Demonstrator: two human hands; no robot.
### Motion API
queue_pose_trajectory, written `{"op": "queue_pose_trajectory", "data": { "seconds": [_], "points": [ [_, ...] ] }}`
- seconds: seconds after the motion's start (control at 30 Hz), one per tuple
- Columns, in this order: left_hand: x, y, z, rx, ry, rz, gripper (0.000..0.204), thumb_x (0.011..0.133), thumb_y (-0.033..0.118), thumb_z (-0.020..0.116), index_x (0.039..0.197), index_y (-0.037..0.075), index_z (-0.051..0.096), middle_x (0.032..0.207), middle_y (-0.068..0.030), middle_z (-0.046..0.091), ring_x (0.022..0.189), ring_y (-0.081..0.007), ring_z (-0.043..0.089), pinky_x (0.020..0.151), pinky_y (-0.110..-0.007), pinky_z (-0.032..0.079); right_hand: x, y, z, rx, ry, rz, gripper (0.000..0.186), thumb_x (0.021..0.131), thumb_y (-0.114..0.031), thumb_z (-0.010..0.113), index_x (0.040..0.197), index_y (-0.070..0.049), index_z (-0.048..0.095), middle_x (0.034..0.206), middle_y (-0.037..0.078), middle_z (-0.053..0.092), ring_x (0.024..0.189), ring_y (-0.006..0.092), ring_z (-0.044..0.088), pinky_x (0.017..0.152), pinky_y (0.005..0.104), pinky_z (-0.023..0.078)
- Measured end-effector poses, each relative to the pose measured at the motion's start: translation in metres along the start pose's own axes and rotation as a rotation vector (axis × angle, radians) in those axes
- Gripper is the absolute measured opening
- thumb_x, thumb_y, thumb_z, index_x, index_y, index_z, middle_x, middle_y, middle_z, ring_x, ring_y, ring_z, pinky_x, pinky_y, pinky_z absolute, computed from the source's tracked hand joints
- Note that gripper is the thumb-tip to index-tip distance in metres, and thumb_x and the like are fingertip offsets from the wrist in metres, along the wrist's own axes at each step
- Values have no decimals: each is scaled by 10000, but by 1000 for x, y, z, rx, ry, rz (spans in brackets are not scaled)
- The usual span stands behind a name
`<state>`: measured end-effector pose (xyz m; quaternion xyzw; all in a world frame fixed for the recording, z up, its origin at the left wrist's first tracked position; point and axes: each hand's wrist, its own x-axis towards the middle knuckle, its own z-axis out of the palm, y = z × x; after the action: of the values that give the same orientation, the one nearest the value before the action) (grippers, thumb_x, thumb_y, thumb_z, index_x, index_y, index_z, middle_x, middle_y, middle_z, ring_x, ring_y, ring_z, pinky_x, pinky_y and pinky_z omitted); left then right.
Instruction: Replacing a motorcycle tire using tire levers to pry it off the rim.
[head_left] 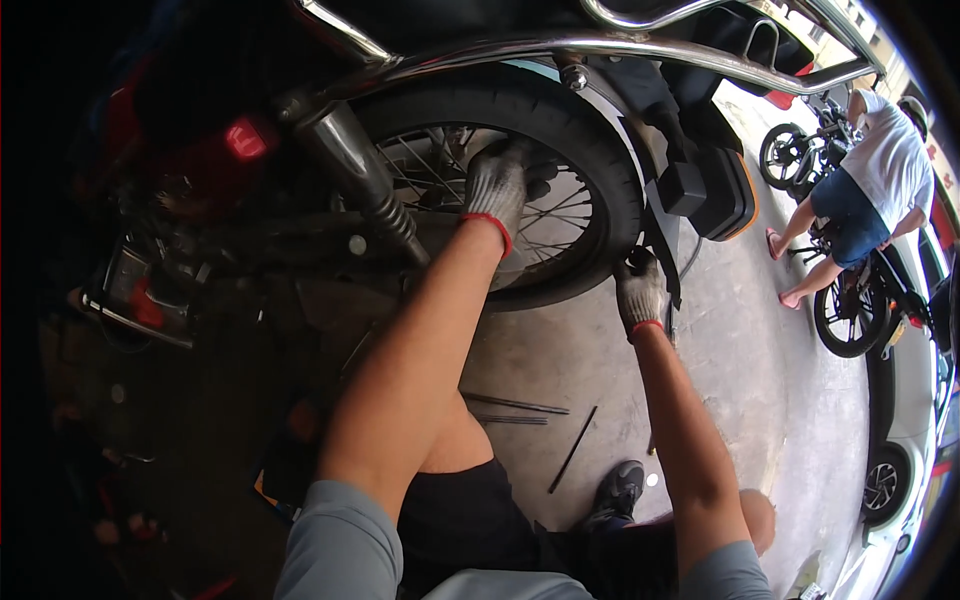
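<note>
A motorcycle's rear wheel with a black tyre and wire spokes fills the upper middle. My left hand, in a dirty knitted glove with a red cuff, reaches in by the hub. Its dark fingers blend into the wheel, so their grip does not show clearly. Low on the tyre's right side is my right hand, gloved the same way. Those fingers are closed together at the tyre's edge, beside the rear mudguard; what they hold is too small to make out.
Chrome rails curve above the wheel, and a shock absorber stands left of it. Thin dark rods lie on the concrete floor near my shoe. At right, a person stands among parked motorcycles, with a white car nearby.
</note>
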<state>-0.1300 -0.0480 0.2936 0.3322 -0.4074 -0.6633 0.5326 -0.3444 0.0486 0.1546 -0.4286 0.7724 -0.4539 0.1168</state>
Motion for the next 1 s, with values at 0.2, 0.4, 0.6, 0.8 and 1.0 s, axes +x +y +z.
{"op": "queue_pose_trajectory", "data": {
  "seconds": [0.2, 0.4, 0.6, 0.8, 1.0],
  "points": [
    [-1, -7, 3, -4, -78, -44, 286, 917, 289, 537, 1060, 57, 624, 973, -90, 677, 778, -178, 656, 620, -276, 503, 32, 23, 2, -192, -193, 206, 558, 824, -404, 592, 1225, -18, 541, 1173, 191, 615, 1103, 348, 575, 909, 398, 449],
    [1, -17, 12, 137, -128, -33, 271, 924, 272, 554, 1071, 53, 615, 971, -85, 676, 796, -172, 658, 612, -280, 498, 32, 49, 18, 134, -230, 155, 556, 830, -396, 556, 1242, -23, 538, 1159, 211, 619, 1088, 360, 582, 896, 400, 457],
    [6, -24, 8, 92, -53, 24, 277, 947, 308, 541, 1040, 59, 620, 935, -78, 685, 745, -169, 666, 591, -270, 488, 17, 32, 21, 115, -152, 146, 569, 825, -370, 583, 1279, -34, 517, 1211, 184, 603, 1131, 326, 571, 939, 377, 439],
    [5, -19, 8, 17, 29, 87, 323, 926, 358, 570, 1048, 62, 618, 932, -79, 693, 721, -161, 666, 553, -243, 487, 12, 29, 17, 336, -16, 90, 501, 839, -279, 598, 1279, -48, 524, 1222, 143, 605, 1092, 254, 605, 920, 342, 452],
    [4, -13, 2, -13, 87, 123, 314, 931, 362, 557, 1063, 83, 618, 949, -73, 693, 745, -171, 662, 599, -264, 498, 6, 17, 9, 235, 42, -3, 458, 863, -289, 580, 1271, -86, 536, 1217, 139, 600, 1068, 255, 616, 904, 358, 463]
  ]
}}
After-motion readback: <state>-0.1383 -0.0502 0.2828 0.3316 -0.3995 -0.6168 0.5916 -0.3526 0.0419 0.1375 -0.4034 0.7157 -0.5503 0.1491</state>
